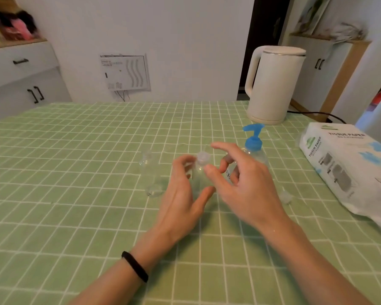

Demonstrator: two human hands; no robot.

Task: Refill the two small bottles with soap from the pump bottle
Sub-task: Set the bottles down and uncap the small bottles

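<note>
Green-checked desk [75, 172]: your left grip [180, 194] wraps capped small bottle [198, 172] mid-desk; right grip [244, 186] loose, empty, fingers beside cap [202, 156]. Second small bottle [151, 172] stands just left, pump bottle [253, 143] behind your right fingers. Hard twist could knock either over.

One wide-angle camera, worn on the head, looked forward and down across the green checked tablecloth [75, 183] toward the far wall [185, 40], the left hand [180, 194] and right hand [244, 183] close beneath it at mid-frame.
</note>
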